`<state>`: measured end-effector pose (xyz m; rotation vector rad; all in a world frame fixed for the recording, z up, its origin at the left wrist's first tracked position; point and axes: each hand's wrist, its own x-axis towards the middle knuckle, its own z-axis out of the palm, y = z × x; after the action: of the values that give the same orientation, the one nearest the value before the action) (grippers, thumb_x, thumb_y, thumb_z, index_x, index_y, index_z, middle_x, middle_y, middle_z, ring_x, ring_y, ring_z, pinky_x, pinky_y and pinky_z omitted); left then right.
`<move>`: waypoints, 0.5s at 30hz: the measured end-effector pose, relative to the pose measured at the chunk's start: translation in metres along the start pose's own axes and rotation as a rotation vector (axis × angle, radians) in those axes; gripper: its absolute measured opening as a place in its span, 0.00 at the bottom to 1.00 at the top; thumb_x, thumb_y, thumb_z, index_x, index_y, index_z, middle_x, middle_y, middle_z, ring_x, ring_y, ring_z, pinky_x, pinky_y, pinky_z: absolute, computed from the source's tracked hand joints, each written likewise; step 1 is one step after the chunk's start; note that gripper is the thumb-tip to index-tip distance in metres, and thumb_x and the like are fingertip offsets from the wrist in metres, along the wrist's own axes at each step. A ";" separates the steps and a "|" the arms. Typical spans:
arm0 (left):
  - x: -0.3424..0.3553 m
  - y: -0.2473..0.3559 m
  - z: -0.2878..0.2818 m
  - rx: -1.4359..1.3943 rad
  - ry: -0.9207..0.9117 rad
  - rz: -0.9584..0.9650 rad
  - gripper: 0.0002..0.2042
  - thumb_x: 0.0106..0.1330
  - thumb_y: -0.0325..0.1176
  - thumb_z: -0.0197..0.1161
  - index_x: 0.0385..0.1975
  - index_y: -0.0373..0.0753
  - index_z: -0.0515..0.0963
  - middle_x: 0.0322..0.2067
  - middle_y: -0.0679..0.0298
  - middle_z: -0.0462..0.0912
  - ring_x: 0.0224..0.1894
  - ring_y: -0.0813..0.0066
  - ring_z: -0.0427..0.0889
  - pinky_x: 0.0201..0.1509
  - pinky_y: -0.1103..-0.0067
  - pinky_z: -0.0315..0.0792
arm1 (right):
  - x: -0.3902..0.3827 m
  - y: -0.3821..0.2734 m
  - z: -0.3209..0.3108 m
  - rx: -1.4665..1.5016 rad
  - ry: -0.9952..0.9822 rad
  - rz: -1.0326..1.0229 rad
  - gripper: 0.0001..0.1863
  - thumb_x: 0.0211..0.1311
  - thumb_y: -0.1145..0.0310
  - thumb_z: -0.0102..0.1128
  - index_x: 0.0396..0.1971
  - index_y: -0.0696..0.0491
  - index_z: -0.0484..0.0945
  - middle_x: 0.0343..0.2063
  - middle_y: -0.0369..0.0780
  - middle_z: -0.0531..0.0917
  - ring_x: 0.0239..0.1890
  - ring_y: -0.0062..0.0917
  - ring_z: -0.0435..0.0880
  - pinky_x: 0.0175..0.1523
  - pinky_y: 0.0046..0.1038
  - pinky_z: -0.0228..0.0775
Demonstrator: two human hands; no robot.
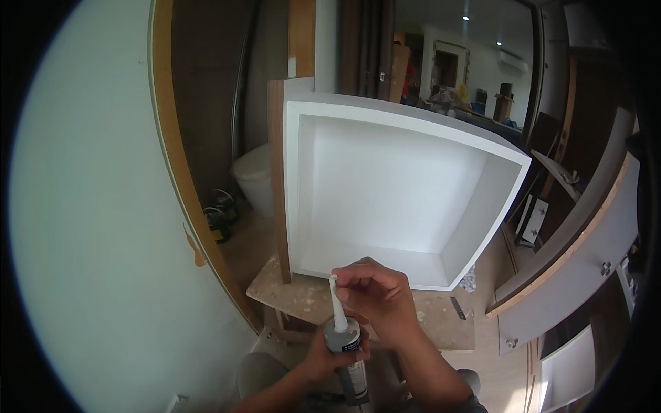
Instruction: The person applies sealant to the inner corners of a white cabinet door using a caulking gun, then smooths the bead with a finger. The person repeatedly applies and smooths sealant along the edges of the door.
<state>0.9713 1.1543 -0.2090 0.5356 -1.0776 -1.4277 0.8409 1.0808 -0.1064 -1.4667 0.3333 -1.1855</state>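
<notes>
Head view: The left hand (pixel 322 358) is wrapped around the body of a grey sealant tube (pixel 346 354), held upright just below the lower front edge of a white box (pixel 385 186). The right hand (pixel 375 299) pinches the tube's white nozzle (pixel 337 303) near its tip, fingers closed on it. The nozzle tip lies at the box's lower front rim; contact cannot be confirmed. The box stands open-faced on a speckled stool (pixel 303 299), with a brown panel (pixel 277 179) against its left side. A white wall panel (pixel 89 227) fills the left. A toilet (pixel 253 175) stands behind.
</notes>
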 end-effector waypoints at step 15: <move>0.038 0.032 -0.084 0.371 0.700 0.414 0.42 0.48 0.17 0.64 0.72 0.36 0.66 0.64 0.55 0.73 0.43 0.71 0.84 0.45 0.72 0.84 | 0.112 0.144 -0.032 0.321 0.174 0.606 0.23 0.74 0.71 0.52 0.66 0.58 0.70 0.48 0.42 0.82 0.44 0.27 0.82 0.53 0.31 0.79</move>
<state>1.0514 1.0979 -0.2107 0.9306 -0.8080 -0.5932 0.9232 0.9347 -0.1837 -0.8907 0.6247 -0.8224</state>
